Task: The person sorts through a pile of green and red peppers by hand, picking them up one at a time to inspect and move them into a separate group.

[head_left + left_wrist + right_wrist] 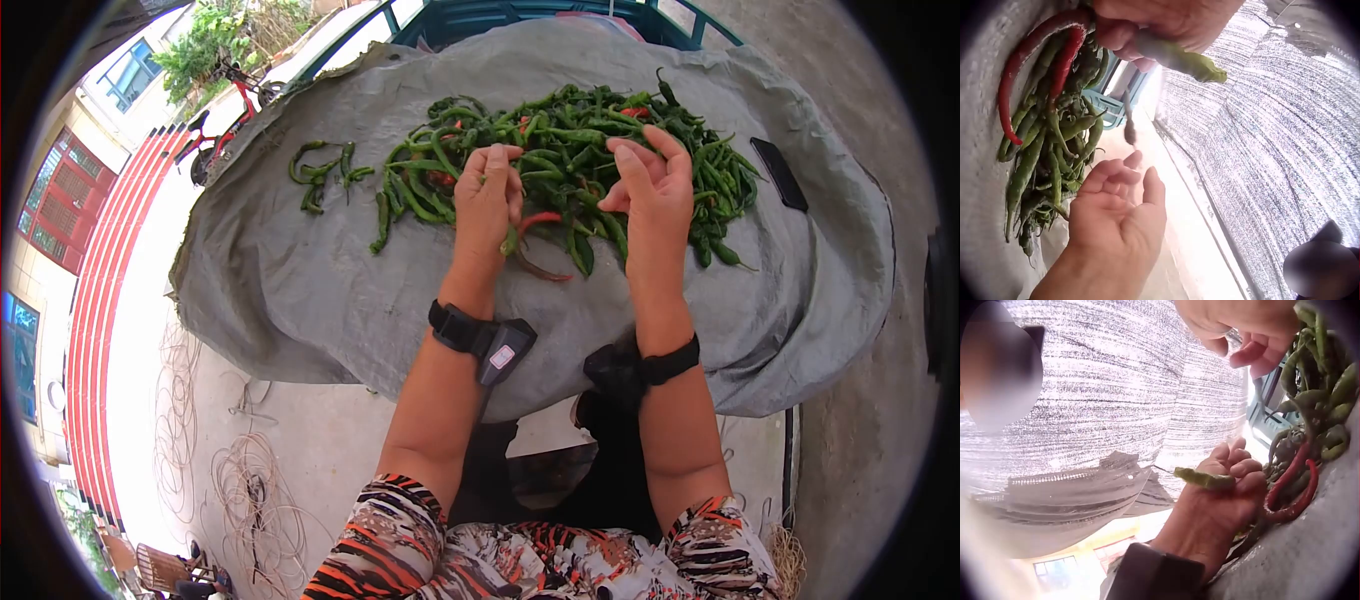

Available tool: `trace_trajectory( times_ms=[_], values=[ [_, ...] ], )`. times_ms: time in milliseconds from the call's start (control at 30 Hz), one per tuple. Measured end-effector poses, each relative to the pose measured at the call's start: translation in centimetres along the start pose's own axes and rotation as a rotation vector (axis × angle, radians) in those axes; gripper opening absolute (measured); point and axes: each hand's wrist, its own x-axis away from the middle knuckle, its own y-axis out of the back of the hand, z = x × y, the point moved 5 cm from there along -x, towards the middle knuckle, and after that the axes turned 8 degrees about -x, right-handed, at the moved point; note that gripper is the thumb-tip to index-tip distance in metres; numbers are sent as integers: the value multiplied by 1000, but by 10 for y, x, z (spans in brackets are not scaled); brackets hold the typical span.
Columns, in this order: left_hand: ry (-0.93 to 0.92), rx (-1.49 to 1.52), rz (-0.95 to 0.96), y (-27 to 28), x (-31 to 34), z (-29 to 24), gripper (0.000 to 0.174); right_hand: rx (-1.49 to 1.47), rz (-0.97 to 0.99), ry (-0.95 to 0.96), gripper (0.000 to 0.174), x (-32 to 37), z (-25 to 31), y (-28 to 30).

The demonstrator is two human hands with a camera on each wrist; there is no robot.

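Observation:
My left hand (484, 210) grips a green pepper (1182, 61), its fingers curled round it and one end sticking out below the palm. To its right, my right hand (660, 205) is raised over the heap with fingers loosely bent, thumb apart and nothing visible held. A small dark piece with a thin stalk (1129, 130) shows between the hands in the left wrist view; what carries it, if anything, I cannot tell. Behind and beneath both hands lies the heap of green peppers (575, 135). A curved red pepper (1290, 494) lies at its near edge.
The heap rests on a grey sheet (330, 290) spread over a raised surface. Some green peppers (313, 172) lie apart at the left. A black phone (778, 173) lies right of the heap. Blue-green rails (400, 22) stand behind, and wire coils (255, 495) lie on the ground.

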Motion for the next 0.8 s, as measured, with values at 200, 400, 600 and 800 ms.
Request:
trace_trajectory(
  times_ms=[200,400,600,800],
  values=[
    [-141,-76,-53,1,0,-4,27,575,768,82,23,34,-4,-30],
    [-49,-36,-24,-6,4,-11,26,572,567,52,18,28,-5,-28],
    [-359,-513,113,-14,7,-4,26,313,72,111,44,-3,12,9],
    [-767,-1160,79,-36,20,-8,31,451,94,55,39,-9,-1,22]
  ],
)
